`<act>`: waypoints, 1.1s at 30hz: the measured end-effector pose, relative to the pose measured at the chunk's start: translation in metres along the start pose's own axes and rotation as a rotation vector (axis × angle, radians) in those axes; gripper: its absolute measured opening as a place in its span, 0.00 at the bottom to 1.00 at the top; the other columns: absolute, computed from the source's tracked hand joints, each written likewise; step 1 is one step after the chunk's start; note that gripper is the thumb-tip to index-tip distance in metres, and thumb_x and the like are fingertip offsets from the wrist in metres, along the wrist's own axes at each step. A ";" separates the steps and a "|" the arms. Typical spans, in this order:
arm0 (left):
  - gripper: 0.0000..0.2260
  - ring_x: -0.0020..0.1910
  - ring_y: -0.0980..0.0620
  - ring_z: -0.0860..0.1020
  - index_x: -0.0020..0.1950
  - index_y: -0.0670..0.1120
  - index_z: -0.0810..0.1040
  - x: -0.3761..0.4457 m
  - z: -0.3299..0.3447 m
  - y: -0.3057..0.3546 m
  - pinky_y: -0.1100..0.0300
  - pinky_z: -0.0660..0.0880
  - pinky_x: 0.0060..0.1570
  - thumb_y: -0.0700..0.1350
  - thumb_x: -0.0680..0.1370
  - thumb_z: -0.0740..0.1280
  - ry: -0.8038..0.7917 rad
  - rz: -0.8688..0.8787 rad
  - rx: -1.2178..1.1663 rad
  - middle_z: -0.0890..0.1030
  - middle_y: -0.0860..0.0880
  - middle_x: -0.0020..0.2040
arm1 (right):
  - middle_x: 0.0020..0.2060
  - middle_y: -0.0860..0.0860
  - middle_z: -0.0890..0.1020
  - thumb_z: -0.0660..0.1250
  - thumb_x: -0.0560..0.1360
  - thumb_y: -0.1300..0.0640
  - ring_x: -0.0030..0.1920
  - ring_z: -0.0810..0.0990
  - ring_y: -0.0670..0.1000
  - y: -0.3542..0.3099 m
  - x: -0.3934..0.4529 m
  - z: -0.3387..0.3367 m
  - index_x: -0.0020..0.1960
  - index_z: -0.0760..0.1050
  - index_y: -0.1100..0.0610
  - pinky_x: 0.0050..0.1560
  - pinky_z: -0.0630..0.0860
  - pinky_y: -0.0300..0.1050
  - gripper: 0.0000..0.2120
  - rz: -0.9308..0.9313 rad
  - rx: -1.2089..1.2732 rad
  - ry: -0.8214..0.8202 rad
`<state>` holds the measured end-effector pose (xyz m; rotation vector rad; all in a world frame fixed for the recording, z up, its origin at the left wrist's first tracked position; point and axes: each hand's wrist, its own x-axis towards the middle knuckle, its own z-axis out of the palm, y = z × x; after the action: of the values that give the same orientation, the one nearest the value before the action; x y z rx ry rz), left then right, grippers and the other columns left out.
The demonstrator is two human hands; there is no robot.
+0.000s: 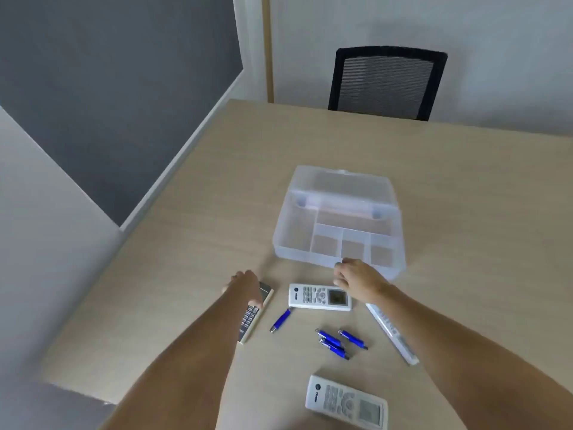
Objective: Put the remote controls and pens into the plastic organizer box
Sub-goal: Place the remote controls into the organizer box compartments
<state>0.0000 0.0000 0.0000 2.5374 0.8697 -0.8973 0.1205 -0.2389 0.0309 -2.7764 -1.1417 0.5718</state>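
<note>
The left hand [245, 285] lay over the top end of the beige remote [255, 315] at about 8 o'clock from the organizer box [338, 221]; whether its fingers had closed on the remote could not be told. At 3 o'clock from that remote lay a single blue pen [280, 320], then the white remote [319, 297], flat and crosswise. The right hand [356, 276] hovered at that remote's right end, just beside the box's near wall, fingers curled; its hold, too, could not be told. At 6 o'clock lay three more pens [336, 342] and a second white remote [346, 402]; at 4 o'clock, a slim remote [391, 333]. The box stood open with every compartment bare. Each remote would probably go best gripped across its width, lifted level, and set lengthwise into the long compartments, leaving the small cells for pens.
</note>
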 end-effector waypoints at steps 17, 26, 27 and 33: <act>0.20 0.41 0.57 0.81 0.57 0.50 0.61 0.022 -0.046 0.046 0.57 0.80 0.37 0.47 0.75 0.71 0.563 0.385 -1.039 0.77 0.57 0.45 | 0.49 0.48 0.80 0.68 0.68 0.50 0.40 0.76 0.47 0.019 0.009 0.021 0.62 0.62 0.52 0.38 0.73 0.41 0.26 -0.108 0.306 -0.089; 0.05 0.42 0.44 0.76 0.57 0.44 0.62 0.089 -0.039 0.113 0.60 0.73 0.35 0.39 0.82 0.55 0.530 0.338 -0.823 0.76 0.47 0.46 | 0.50 0.62 0.78 0.64 0.77 0.48 0.52 0.77 0.62 0.105 0.101 -0.064 0.74 0.59 0.51 0.53 0.76 0.57 0.29 0.150 0.084 0.229; 0.07 0.42 0.45 0.75 0.58 0.46 0.63 0.095 -0.036 0.115 0.64 0.71 0.34 0.38 0.81 0.55 0.521 0.316 -0.796 0.77 0.48 0.46 | 0.51 0.62 0.78 0.61 0.78 0.47 0.52 0.77 0.63 0.111 0.112 -0.063 0.74 0.60 0.51 0.54 0.75 0.56 0.27 0.157 -0.001 0.181; 0.21 0.62 0.39 0.75 0.74 0.43 0.59 0.118 -0.035 0.130 0.54 0.72 0.53 0.37 0.81 0.56 0.382 0.189 -0.674 0.74 0.38 0.66 | 0.57 0.61 0.79 0.53 0.81 0.46 0.60 0.73 0.61 0.123 0.159 -0.036 0.73 0.60 0.46 0.60 0.66 0.56 0.21 0.153 -0.082 -0.077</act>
<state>0.1720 -0.0316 -0.0394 2.1472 0.8330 -0.0256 0.3188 -0.2151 -0.0110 -2.9552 -0.9941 0.6668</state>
